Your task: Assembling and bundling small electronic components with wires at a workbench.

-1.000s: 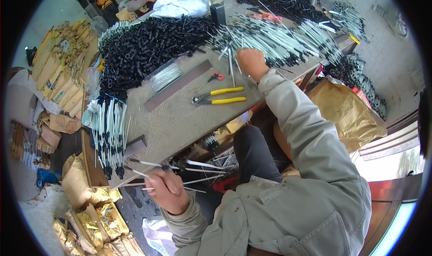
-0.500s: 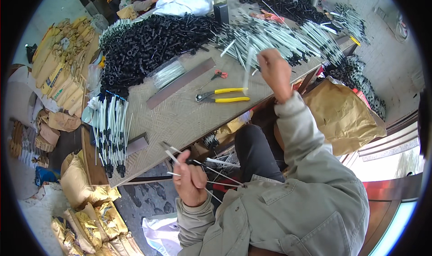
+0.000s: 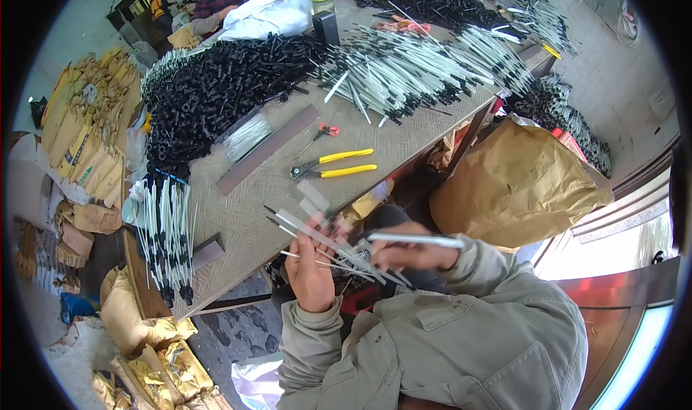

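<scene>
My left hand (image 3: 311,279) is closed around several thin white rods (image 3: 287,231), some with dark tips, fanned out in front of my lap at the near table edge. Close beside it on the right is my right hand (image 3: 407,253), smeared by motion. A pale flat strip (image 3: 418,238) lies across its fingers and seems gripped by them. More blurred pale strips cross between the two hands, so I cannot tell which hand has each. On the table beyond lie cutting pliers (image 3: 346,170) with yellow handles, apart from both hands.
A large heap of black plastic parts (image 3: 223,85) covers the far left of the table, with piled white rods (image 3: 404,71) to its right. A dark flat bar (image 3: 268,150) and rod bundles (image 3: 164,230) lie nearer. A co-worker's hand (image 3: 229,11) shows behind. Brown paper (image 3: 519,186) bulges at right.
My right hand has come down from above the table to beside my left hand, bringing the pale strip. My left hand stays closed on the rods; the view has shifted slightly.
</scene>
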Demonstrator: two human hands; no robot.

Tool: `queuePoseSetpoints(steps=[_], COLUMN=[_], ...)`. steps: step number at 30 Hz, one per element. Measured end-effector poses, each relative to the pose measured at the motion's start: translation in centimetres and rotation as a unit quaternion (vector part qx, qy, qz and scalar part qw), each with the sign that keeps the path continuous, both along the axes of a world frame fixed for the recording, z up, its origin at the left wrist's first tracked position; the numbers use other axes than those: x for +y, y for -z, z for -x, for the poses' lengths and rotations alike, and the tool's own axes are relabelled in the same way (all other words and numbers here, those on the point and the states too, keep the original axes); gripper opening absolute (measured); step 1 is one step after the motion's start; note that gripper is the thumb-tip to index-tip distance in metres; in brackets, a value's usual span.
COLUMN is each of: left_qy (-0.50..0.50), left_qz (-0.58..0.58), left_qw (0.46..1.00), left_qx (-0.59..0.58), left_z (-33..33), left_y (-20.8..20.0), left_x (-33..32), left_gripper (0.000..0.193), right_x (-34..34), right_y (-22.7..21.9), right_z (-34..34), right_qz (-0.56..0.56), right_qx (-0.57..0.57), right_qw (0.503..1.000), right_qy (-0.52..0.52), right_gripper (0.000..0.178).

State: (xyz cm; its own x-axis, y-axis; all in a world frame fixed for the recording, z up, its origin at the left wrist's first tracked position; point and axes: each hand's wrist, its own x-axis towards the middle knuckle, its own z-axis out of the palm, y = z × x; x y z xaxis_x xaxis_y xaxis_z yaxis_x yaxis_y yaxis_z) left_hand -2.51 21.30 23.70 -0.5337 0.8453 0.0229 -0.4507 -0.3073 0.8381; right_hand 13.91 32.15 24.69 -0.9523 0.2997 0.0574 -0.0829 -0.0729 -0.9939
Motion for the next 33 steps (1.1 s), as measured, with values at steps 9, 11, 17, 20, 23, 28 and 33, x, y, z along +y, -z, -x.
queuePoseSetpoints(steps=[9,11,17,20,23,28,33], left_qy=[-0.204,-0.215,-0.204,-0.199,-0.155,-0.119,-0.117], left_qz=[0.054,0.036,-0.060,-0.078,-0.095,-0.073,-0.022], left_qw=[0.974,0.975,0.975,0.976,0.983,0.987,0.991], left_qx=[0.081,0.050,-0.062,-0.045,-0.005,-0.079,-0.062], left_z=[-1.1,-1.1,0.4,0.2,-0.1,-0.9,-2.1], left_y=[-2.4,-2.7,-3.0,-3.3,-3.7,-3.2,-2.9], left_x=[0.3,0.3,-0.6,-0.9,-1.3,-0.7,-0.5], left_gripper=[0.021,0.017,0.016,0.025,0.025,0.022,0.028], right_x=[0.1,0.9,16.8,29.7,32.6,30.4,33.2], right_y=[-0.6,-1.1,-2.7,-2.9,-1.7,-0.3,-1.6], right_z=[2.9,3.3,5.2,2.8,1.9,4.2,2.9], right_qz=[0.012,-0.057,-0.601,-0.677,-0.626,-0.693,-0.649], right_qx=[-0.011,0.001,-0.021,-0.087,-0.304,-0.166,-0.132], right_qw=[0.994,0.988,0.751,0.491,0.521,0.541,0.619], right_qy=[-0.110,-0.145,0.273,0.541,0.495,0.447,0.422], right_gripper=[0.020,0.019,0.020,0.059,0.067,0.050,0.025])
